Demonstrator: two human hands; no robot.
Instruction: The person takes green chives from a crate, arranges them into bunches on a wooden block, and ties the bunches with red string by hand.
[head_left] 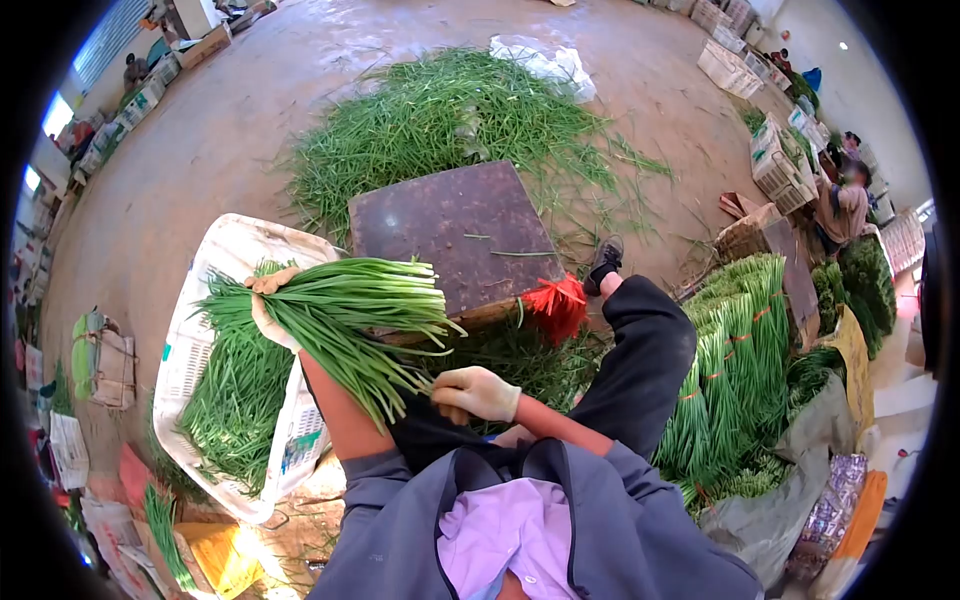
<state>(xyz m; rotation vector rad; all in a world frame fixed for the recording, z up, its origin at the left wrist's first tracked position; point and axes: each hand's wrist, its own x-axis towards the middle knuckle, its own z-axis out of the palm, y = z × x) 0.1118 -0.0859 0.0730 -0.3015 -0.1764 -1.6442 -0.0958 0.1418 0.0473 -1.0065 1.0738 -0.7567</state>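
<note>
My left hand (pixel 272 300), in a pale glove, is wrapped round a thick bunch of long green stalks (pixel 360 295), held above the white crate (pixel 215 255). The pale cut ends of the bunch point right. My right hand (pixel 478 393), gloved too, has its fingers curled near the lower ends of the stalks; whatever is between its fingertips is too small to make out. More loose green stalks (pixel 235 390) fill the crate. Ahead of my knees stands a dark-topped wooden block (pixel 455 235), with a bundle of red ties (pixel 555 305) at its right front corner.
Beyond the block lies a large heap of green stalks (pixel 440 130) with white plastic sheeting (pixel 545 65) behind it. Tied green bundles (pixel 735 370) stand in rows at my right. A person (pixel 848 205) sits farther right near white crates (pixel 780 165).
</note>
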